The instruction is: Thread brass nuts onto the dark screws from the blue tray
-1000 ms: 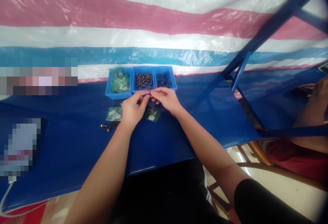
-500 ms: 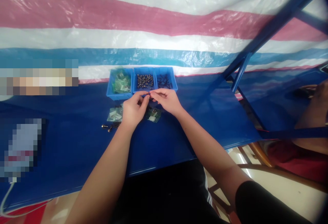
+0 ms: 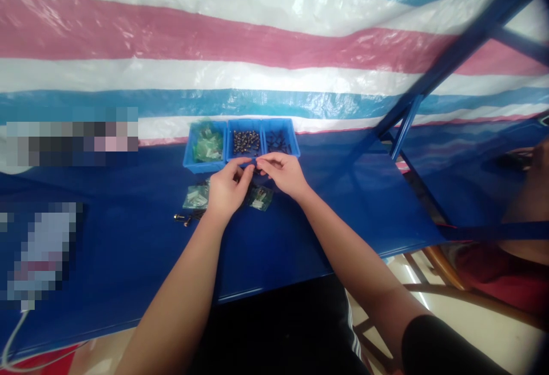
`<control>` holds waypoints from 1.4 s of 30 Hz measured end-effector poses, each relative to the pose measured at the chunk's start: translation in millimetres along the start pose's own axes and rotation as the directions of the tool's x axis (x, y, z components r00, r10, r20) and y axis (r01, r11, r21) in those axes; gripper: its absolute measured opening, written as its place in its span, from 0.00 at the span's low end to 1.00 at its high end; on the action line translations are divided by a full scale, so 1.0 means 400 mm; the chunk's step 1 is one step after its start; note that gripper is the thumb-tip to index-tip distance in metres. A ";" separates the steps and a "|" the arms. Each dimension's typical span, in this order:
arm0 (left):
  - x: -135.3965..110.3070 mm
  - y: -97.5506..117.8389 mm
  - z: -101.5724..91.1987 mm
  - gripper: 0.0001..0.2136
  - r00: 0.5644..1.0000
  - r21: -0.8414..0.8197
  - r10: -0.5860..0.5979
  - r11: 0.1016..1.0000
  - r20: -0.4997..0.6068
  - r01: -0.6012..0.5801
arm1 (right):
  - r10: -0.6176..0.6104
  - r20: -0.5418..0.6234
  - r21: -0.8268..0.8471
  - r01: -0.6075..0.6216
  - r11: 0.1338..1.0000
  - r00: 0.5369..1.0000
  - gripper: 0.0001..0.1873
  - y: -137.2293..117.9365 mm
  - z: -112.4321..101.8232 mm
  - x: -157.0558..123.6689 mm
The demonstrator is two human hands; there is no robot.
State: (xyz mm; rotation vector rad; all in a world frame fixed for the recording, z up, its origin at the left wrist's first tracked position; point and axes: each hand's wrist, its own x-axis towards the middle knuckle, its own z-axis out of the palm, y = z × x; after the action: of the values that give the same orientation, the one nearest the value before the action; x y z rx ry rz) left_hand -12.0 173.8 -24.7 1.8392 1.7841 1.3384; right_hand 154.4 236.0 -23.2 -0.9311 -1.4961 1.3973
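Observation:
My left hand [image 3: 230,187] and my right hand [image 3: 283,174] meet fingertip to fingertip just in front of the blue bins. Both are closed in a pinch around something small and dark that the fingers mostly hide. Behind them, the middle bin [image 3: 229,142] holds several brass-coloured fittings [image 3: 246,142], and the right bin [image 3: 295,142] has dark screw-like pieces [image 3: 278,142]. Green-tinted plastic packets [image 3: 209,145] fill the left bin [image 3: 187,158]. Below my hands lie one small clear packet [image 3: 260,198] and another packet [image 3: 196,197], with dark, gold-ended pieces [image 3: 182,219] near my left wrist.
The blue table [image 3: 128,238] runs along a striped plastic sheet [image 3: 193,32]. A blue metal frame [image 3: 429,80] stands at right, where another person [image 3: 506,278] sits beside a wooden chair [image 3: 446,266]. A pixelated object with a white cable [image 3: 11,329] lies at left.
The whole view has shifted slightly, so things sit a little lower and further right. My hands stay pinched together at the same place before the bins.

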 end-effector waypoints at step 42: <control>-0.003 -0.008 0.008 0.12 1.000 -0.018 -0.003 1.000 0.013 0.003 | -0.063 0.030 -0.078 0.065 0.995 0.998 0.13 0.015 0.002 0.000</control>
State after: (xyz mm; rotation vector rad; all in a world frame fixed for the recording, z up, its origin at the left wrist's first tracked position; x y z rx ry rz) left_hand -11.6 175.0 -29.4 1.8308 1.7627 1.3338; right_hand 153.5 236.1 -29.3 -0.9072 -1.5981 1.3183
